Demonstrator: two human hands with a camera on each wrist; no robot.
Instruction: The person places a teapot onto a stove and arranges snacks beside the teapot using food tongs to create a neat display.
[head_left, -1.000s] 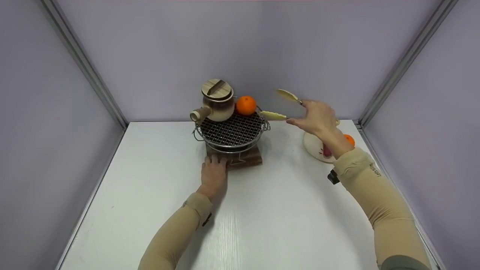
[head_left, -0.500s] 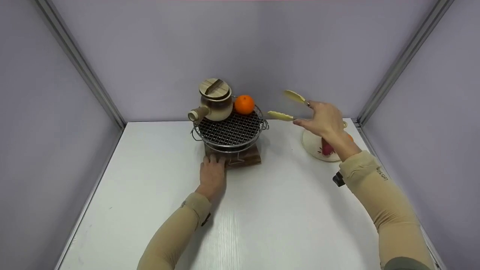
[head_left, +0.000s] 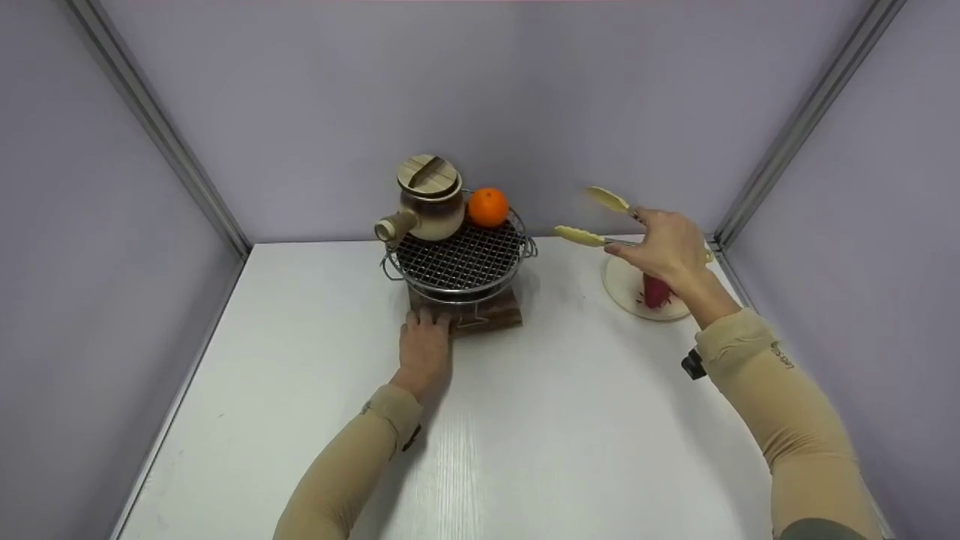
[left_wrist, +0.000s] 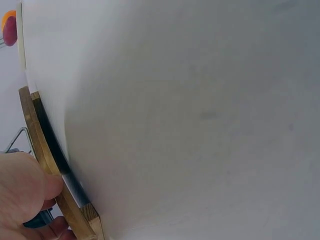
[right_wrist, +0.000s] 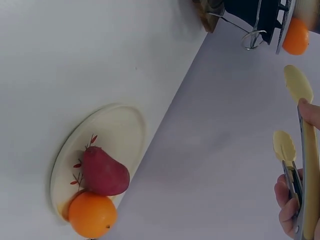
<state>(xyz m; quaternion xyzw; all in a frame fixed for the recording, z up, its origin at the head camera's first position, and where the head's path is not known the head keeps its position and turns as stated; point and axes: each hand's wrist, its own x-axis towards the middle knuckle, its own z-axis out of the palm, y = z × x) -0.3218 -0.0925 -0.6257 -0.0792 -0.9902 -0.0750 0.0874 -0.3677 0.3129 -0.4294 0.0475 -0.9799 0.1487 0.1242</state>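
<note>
My right hand (head_left: pixel 667 244) holds a pair of tongs (head_left: pixel 581 235) with pale yellow tips, raised above the table. The tips are spread, with nothing between them. Below that hand is a round cream plate (head_left: pixel 622 289) bearing a purplish-red, sweet-potato-shaped thing (right_wrist: pixel 104 172) and an orange (right_wrist: pixel 93 215); the hand hides that orange in the head view. My left hand (head_left: pixel 425 349) grips the front left of a wooden base (head_left: pixel 495 319), thumb at its edge. On the base stands a round grill with a wire mesh (head_left: pixel 457 262).
On the mesh sit a small side-handled pot (head_left: pixel 439 217) with a wooden lid (head_left: pixel 426 175) and another orange (head_left: pixel 488 208). Wire loop handles (head_left: pixel 531 247) stick out from the grill's sides. Pale walls (head_left: pixel 525 90) enclose the white table (head_left: pixel 570 420) at the back and both sides.
My right hand has drawn the tongs to the right, away from the grill and over the plate. The tongs' tips stay spread. My left hand keeps its place at the wooden base.
</note>
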